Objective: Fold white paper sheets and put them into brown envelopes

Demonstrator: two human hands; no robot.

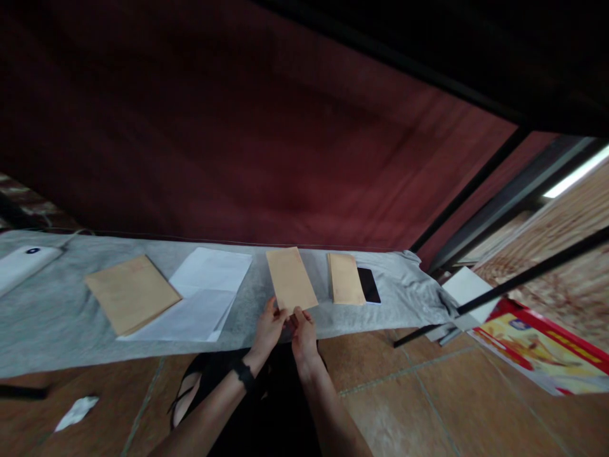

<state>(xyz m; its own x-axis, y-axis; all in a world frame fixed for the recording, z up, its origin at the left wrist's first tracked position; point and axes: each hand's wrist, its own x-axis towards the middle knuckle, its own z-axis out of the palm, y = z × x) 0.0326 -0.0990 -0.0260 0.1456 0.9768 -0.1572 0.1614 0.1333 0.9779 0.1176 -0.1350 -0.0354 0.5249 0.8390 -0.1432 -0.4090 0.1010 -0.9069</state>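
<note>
A tan paper envelope [291, 277] lies in front of me, its near end between my two hands. My left hand [270, 327] pinches the near left corner between thumb and fingers. At the near edge, my right hand [303, 330] grips the envelope with closed fingers. To the right is a small stack of similar envelopes [346, 279], partly over a dark phone [369, 285]. On the left, white paper sheets [212, 273] lie partly under another pile of brown envelopes [133, 292].
The narrow table has a grey cloth [394, 285] over it. A white device [28, 263] with a cable sits at the far left. A red and yellow box [542, 346] stands on the right. Crumpled tissue [77, 411] lies on the tiled floor. A dark red curtain [238, 139] hangs behind.
</note>
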